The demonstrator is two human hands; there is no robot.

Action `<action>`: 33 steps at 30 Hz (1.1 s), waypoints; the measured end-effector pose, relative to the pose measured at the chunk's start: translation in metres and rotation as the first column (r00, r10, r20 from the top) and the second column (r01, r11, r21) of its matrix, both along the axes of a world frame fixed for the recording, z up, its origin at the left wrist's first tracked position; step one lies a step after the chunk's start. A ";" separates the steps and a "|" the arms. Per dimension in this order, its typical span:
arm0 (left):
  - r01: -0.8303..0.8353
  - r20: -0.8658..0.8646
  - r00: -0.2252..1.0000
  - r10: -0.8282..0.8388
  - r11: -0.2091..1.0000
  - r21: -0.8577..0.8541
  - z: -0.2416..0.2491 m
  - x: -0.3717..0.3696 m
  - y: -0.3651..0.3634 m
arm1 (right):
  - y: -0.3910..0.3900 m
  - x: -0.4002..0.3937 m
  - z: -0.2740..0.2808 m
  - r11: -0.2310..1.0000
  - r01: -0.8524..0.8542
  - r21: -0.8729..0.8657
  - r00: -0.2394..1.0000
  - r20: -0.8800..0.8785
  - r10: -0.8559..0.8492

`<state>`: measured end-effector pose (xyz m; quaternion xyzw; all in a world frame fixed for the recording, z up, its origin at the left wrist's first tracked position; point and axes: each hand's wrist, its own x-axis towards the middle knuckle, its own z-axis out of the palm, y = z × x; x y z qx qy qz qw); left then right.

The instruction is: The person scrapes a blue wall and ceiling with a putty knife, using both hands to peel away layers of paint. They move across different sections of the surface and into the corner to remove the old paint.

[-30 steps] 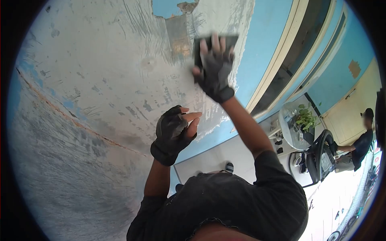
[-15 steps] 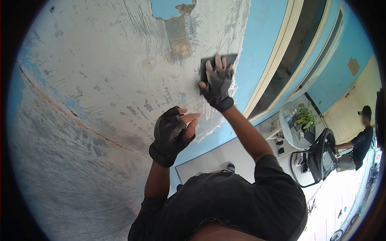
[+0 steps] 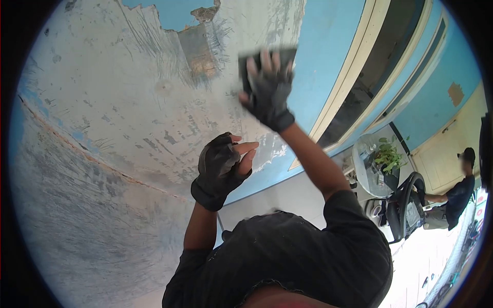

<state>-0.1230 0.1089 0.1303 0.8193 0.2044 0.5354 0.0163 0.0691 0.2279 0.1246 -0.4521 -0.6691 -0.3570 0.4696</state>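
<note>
My right hand (image 3: 269, 95), in a black fingerless glove, presses a dark square sheet that looks like sandpaper (image 3: 249, 64) flat against the patchy wall (image 3: 128, 102). Its fingers are spread across the sheet, close to where the scraped area borders blue paint. My left hand (image 3: 221, 167), gloved the same way, hovers in front of the wall lower down. Its fingers are curled, with index finger and thumb close together and nothing visible between them. Grey scuffs and scratch marks cover the whitish surface.
A window frame (image 3: 341, 77) runs right of the scraped area. Beyond it stand a glass table (image 3: 362, 172) with a potted plant (image 3: 387, 156), a black chair (image 3: 398, 215) and another person (image 3: 457, 195). A long crack (image 3: 102, 161) crosses the wall at left.
My right hand and the sheet have moved up the wall and slightly left. The left hand stays almost in place. The view has shifted a little.
</note>
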 end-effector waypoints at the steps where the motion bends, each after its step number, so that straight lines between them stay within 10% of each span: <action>1: -0.008 0.000 1.000 0.008 1.000 0.000 0.002 0.002 0.000 | -0.002 0.000 -0.043 0.999 -0.005 -0.048 1.000 0.014 0.006; 6: -0.024 -0.035 0.999 0.025 1.000 0.002 0.019 0.014 -0.004 | -0.010 0.003 -0.096 0.990 -0.050 -0.131 0.998 0.020 0.053; 15: -0.064 -0.075 0.995 0.070 0.995 0.083 0.026 0.041 0.002 | -0.004 0.009 0.157 0.977 -0.106 0.186 0.990 0.109 0.087; 26: -0.131 -0.044 0.990 0.133 0.990 0.056 0.007 0.016 0.008 | -0.013 0.005 -0.085 0.977 -0.135 -0.165 0.981 0.116 0.155; 33: -0.053 -0.088 0.995 0.056 0.998 0.030 0.011 0.008 0.017 | 0.007 0.018 0.122 0.980 -0.073 0.185 0.991 0.120 0.051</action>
